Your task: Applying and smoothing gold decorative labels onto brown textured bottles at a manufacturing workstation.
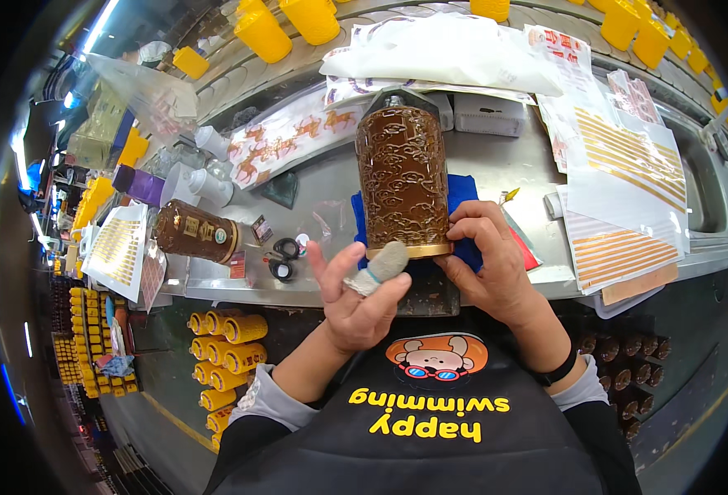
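A brown embossed bottle [402,173] with a gold band round its base lies on a blue cloth [464,191], its neck pointing away from me. My right hand [496,264] grips the base end, thumb at the bottom edge and fingers bent along the right side. Just left of the base is my left hand [355,301], fingers apart. One of its fingers wears a grey cloth finger cover [387,261] with a light blue band, close to the gold band; whether it touches cannot be told. The neck rests near a dark angular support [430,101].
A second brown bottle [195,233] lies at the left, beside black-handled scissors [281,257]. Sheets of gold strips [619,247] cover the right side. Plastic sheeting [438,54] lies behind. Yellow containers [263,33] stand on a conveyor; several more [244,359] are below the table's front edge.
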A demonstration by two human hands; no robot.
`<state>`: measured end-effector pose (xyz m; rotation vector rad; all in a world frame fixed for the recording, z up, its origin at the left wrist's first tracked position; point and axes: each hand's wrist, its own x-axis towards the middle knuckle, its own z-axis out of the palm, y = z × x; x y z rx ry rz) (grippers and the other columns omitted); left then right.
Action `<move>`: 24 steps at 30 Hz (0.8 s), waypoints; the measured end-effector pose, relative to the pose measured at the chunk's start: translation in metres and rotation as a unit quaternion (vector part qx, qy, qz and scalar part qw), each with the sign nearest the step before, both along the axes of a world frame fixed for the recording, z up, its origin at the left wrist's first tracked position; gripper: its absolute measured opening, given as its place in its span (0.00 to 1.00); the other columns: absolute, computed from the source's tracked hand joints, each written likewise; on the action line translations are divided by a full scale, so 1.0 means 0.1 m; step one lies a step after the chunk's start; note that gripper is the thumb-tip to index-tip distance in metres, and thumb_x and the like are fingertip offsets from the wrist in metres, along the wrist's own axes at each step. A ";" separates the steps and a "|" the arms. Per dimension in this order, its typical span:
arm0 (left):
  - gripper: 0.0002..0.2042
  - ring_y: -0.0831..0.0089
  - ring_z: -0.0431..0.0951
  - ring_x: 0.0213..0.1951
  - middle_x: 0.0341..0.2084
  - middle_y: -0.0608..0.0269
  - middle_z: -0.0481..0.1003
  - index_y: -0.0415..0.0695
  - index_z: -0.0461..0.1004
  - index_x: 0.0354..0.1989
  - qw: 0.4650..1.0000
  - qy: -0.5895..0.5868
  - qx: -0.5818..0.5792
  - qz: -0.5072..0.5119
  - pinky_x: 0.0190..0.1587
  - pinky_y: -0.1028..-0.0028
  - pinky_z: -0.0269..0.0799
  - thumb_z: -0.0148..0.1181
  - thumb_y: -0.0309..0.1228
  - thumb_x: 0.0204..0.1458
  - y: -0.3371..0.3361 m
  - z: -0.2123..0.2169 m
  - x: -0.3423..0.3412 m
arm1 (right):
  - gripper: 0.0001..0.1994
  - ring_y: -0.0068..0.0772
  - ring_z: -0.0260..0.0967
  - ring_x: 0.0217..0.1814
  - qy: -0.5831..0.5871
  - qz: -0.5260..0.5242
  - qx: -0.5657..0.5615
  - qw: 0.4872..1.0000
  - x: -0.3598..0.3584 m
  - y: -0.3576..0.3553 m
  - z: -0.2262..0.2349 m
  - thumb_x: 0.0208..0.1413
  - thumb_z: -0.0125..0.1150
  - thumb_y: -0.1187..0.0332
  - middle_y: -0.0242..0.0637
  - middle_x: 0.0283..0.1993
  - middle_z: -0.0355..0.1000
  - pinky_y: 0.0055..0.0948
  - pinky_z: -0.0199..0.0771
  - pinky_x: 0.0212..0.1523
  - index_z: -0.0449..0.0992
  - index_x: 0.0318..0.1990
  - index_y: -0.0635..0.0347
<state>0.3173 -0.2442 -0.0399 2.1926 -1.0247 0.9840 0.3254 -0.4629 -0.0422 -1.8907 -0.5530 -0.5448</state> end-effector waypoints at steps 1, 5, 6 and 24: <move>0.11 0.59 0.67 0.60 0.39 0.62 0.79 0.53 0.78 0.42 0.999 -0.026 0.047 0.000 0.70 0.41 0.35 0.61 0.26 0.51 0.01 -0.01 0.00 | 0.19 0.44 0.68 0.41 0.000 -0.002 -0.004 1.000 0.00 0.00 -0.01 0.41 0.68 0.82 0.44 0.44 0.65 0.36 0.70 0.42 0.68 0.40 0.62; 0.09 0.61 0.67 0.60 0.36 0.67 0.80 0.54 0.79 0.40 0.995 -0.026 0.089 -0.037 0.71 0.42 0.35 0.61 0.27 0.50 -0.02 0.01 0.07 | 0.19 0.46 0.68 0.42 -0.002 -0.004 -0.010 1.000 0.00 0.00 -0.02 0.41 0.68 0.81 0.44 0.44 0.66 0.37 0.70 0.42 0.68 0.41 0.62; 0.09 0.60 0.68 0.59 0.37 0.66 0.80 0.54 0.78 0.39 0.994 -0.007 0.093 -0.053 0.71 0.42 0.36 0.62 0.27 0.50 -0.04 0.02 0.09 | 0.19 0.46 0.68 0.42 -0.002 -0.003 -0.011 1.000 0.00 -0.01 -0.02 0.42 0.69 0.81 0.44 0.44 0.66 0.37 0.70 0.42 0.68 0.41 0.62; 0.08 0.65 0.71 0.53 0.20 0.73 0.73 0.53 0.81 0.36 0.989 -0.084 0.112 -0.056 0.70 0.41 0.43 0.62 0.27 0.47 0.00 0.16 0.25 | 0.24 0.53 0.66 0.46 0.170 -0.148 -0.358 0.906 -0.19 -0.45 -0.04 0.47 0.60 0.76 0.49 0.43 0.71 0.43 0.68 0.51 0.69 0.55 0.68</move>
